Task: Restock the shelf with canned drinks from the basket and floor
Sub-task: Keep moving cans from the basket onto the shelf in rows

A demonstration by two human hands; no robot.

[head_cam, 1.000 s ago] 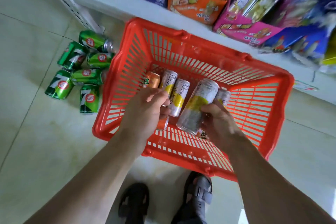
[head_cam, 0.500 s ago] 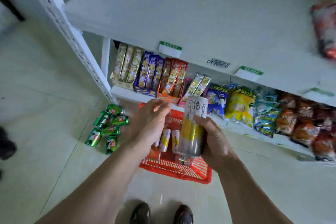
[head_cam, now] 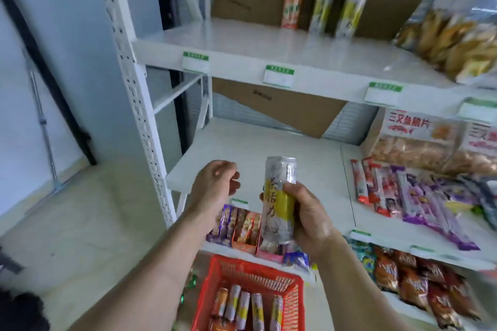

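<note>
Change: lifted clear of the basket a moment ago, the can now stands chest-high before the shelves, and both arms have risen with it.
Right hand: right hand (head_cam: pixel 309 219) wraps its fingers round the can (head_cam: pixel 278 200), thumb on the near side, holding it upright.
Left hand: left hand (head_cam: pixel 215 184) hovers just beside the can, apart from it, fingers loosely curled and holding nothing.
Basket: red basket (head_cam: pixel 215 287) sits on the floor below the arms, with several more cans (head_cam: pixel 243 309) lying side by side in it.
Middle shelf: middle shelf (head_cam: pixel 242 142) is bare at the left behind the hands; snack bars (head_cam: pixel 390 191) lie to the right.
Top shelf: top shelf (head_cam: pixel 269 43) carries three cans (head_cam: pixel 322 8) standing at the back, well apart from the hands, with snack bags (head_cam: pixel 457 35) to the right.
Can's look: tall, slim, silver with a yellow band and dark lettering.
</note>
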